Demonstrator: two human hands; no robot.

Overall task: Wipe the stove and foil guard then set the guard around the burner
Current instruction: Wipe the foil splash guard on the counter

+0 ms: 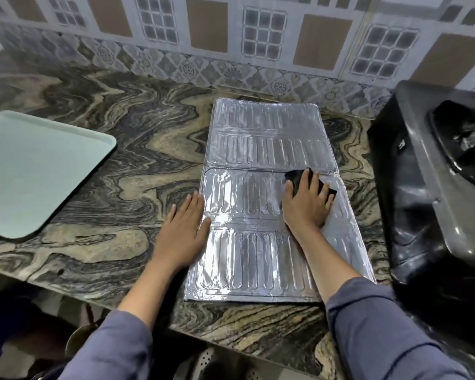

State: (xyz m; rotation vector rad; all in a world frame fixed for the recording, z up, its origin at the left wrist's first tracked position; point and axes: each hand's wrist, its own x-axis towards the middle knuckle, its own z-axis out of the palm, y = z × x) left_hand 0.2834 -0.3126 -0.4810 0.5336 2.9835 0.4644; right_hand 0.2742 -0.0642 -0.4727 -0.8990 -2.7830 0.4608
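The silver foil guard [261, 253] lies unfolded and flat on the marbled counter, its ribbed panels running from the wall tiles toward the front edge. My right hand [307, 204] presses a black cloth [299, 176] onto the guard's middle panel, near its right side. My left hand [184, 226] rests flat with fingers apart at the guard's left edge, fingertips touching the foil. The black gas stove [422, 193] stands at the right, its burner and pan support partly cut off by the frame edge.
A pale green tray [33, 171] lies on the counter [115, 149] at the left. The patterned tile wall [231, 45] runs along the back. Below the counter's front edge are dim shelves with a metal vessel [80, 341].
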